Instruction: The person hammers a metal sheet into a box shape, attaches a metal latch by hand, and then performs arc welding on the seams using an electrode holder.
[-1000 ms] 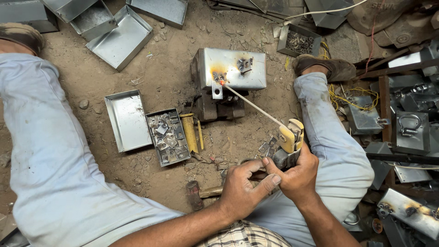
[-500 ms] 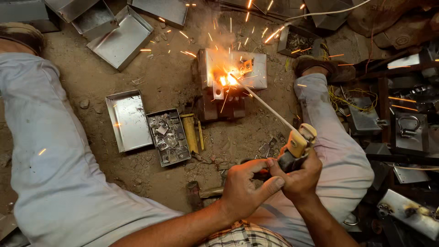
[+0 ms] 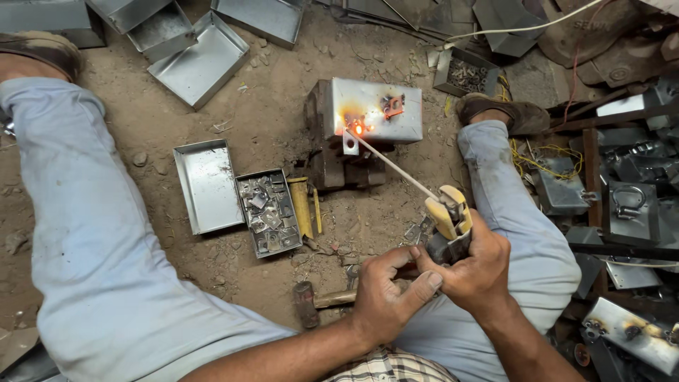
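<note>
Both hands, right hand (image 3: pixel 481 272) and left hand (image 3: pixel 385 297), fingers clamped on yellow electrode holder (image 3: pixel 447 219), thin rod (image 3: pixel 392 165) tip glowing on scorched grey metal box (image 3: pixel 375 110).

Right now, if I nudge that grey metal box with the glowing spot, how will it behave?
The metal box looks like thin folded sheet, so probably light and stiff. It sits raised on dark blocks, so a push may slide or tip it off. The glowing spot by the welding rod suggests it is hot.
</note>
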